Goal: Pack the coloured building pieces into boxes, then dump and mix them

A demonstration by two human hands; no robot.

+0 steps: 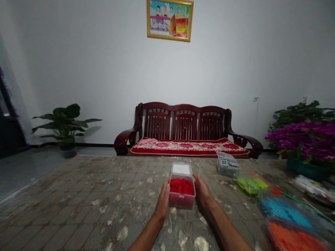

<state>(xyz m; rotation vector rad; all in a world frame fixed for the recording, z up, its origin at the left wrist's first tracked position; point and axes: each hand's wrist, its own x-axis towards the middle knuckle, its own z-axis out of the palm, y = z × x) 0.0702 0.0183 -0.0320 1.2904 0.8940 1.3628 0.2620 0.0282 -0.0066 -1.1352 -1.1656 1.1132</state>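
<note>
1. A clear box [181, 202] is found near the middle of the table [91, 188], filled close to the rim with red pieces [180, 185]. Its lid [181, 168] is folded back on the far side.
2. The box is held between both hands. The left hand [163, 197] is laid along its left side, fingers nearly straight and close together; the right hand [202, 190] is set against its right side, fingers slightly bent. Nothing else is held.
3. To the far right, a second clear box [229, 173] is noted, lid raised, with grey pieces inside.
4. Nearer along the right side, yellow-green pieces [251, 186], blue pieces [286, 211] and orange pieces [298, 237] are contained in clear tubs [271, 234].
5. Beyond the table, a wooden bench [184, 127] is placed against the wall, its seat covered by a red patterned cloth [188, 147]. A potted plant [68, 122] is seen at far left; a framed picture [170, 20] is hung above.
6. The leafy plant [300, 115] at right is partly blocked by purple flowers [309, 141]. The bench's lower part is hidden by the table.
7. The orange pieces are blurred and cut off at the near edge. Whether the held box is resting on the table or slightly lifted cannot be told.
</note>
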